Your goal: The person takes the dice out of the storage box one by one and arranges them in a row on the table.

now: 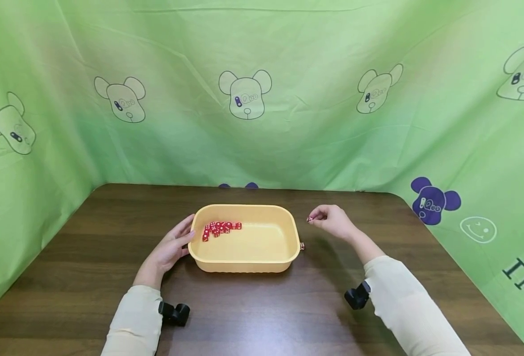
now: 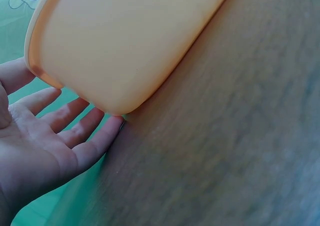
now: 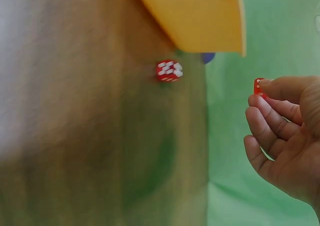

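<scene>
A yellow plastic tub (image 1: 262,251) stands on the table, with several red dice (image 1: 219,228) with white pips gathered in its left part. At the tub's left end, my left hand (image 1: 172,249) holds it, thumb at the rim and fingers against the outer wall, as the left wrist view (image 2: 45,146) also shows. My right hand (image 1: 333,221) is raised to the right of the tub and pinches a red die (image 3: 258,86) between thumb and fingertips. Close outside the tub's right end lies red dice material, seemingly one die (image 3: 169,71), blurred in the right wrist view.
The brown wooden table (image 1: 244,311) reaches back to a green printed cloth (image 1: 177,148) that hangs behind and at both sides. Black wrist cameras (image 1: 175,314) are strapped to both forearms over pale sleeves.
</scene>
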Demonstrator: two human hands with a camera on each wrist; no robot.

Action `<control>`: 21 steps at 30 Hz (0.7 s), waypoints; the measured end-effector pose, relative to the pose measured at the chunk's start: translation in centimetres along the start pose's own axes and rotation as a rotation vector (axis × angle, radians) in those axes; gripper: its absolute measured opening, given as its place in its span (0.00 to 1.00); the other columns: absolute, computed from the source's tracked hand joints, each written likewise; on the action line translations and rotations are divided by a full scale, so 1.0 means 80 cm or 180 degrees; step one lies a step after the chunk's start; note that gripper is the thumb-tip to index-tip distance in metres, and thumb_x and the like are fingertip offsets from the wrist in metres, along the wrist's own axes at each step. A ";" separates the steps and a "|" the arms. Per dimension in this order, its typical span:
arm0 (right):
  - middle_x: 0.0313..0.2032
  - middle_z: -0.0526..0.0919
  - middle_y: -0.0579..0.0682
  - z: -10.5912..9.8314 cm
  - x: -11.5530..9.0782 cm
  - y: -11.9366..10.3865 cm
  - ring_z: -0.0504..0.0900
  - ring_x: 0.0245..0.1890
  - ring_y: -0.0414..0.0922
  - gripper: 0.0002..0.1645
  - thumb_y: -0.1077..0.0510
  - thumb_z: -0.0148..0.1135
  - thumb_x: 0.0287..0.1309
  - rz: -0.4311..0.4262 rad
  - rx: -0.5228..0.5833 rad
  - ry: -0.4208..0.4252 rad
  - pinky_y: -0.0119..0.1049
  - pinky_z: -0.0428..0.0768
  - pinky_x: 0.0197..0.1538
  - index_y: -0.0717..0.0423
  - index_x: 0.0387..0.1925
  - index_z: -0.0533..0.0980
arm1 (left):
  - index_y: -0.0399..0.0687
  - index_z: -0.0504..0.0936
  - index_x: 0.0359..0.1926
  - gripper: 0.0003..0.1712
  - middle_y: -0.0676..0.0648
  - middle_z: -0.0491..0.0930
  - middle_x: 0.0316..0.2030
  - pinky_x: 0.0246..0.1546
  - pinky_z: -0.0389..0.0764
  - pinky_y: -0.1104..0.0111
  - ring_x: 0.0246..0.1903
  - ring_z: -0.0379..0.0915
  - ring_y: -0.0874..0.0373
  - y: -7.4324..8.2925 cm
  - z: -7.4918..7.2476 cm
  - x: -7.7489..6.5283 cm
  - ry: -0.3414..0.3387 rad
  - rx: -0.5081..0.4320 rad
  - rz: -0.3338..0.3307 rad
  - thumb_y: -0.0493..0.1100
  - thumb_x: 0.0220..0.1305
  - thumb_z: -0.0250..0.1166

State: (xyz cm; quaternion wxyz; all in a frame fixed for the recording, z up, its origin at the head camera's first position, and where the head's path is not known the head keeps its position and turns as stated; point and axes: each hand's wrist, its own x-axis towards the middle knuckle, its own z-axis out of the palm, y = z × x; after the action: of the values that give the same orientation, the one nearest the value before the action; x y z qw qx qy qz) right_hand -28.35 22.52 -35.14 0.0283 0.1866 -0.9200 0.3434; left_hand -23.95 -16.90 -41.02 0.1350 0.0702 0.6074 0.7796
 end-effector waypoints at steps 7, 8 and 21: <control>0.21 0.77 0.49 0.013 -0.018 0.017 0.73 0.23 0.41 0.03 0.67 0.58 0.43 0.0087 0.0053 -0.0078 0.32 0.70 0.27 0.63 0.25 0.76 | 0.47 0.43 0.66 0.32 0.40 0.43 0.64 0.43 0.67 0.60 0.58 0.47 0.44 -0.001 0.000 0.001 -0.0007 -0.0018 -0.0002 0.35 0.64 0.44; 0.21 0.77 0.48 0.015 -0.020 0.019 0.73 0.23 0.41 0.03 0.67 0.58 0.43 0.0089 0.0056 -0.0095 0.32 0.70 0.27 0.63 0.25 0.76 | 0.47 0.43 0.66 0.32 0.40 0.43 0.64 0.43 0.67 0.60 0.58 0.47 0.45 -0.001 0.000 0.001 -0.0003 -0.0013 -0.0002 0.35 0.64 0.44; 0.19 0.75 0.46 0.037 -0.029 0.031 0.71 0.21 0.39 0.02 0.68 0.59 0.40 0.0101 0.0041 -0.0336 0.32 0.69 0.25 0.63 0.23 0.75 | 0.48 0.43 0.66 0.32 0.41 0.43 0.64 0.43 0.67 0.60 0.58 0.47 0.45 -0.001 -0.001 0.001 0.0002 0.0001 -0.0012 0.35 0.64 0.45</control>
State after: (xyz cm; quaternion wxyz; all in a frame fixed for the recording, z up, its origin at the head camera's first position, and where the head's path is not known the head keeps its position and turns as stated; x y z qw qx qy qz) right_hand -26.86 23.07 -39.34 -0.0270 0.1900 -0.9208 0.3394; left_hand -24.05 -16.97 -41.15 0.1362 0.0688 0.6078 0.7793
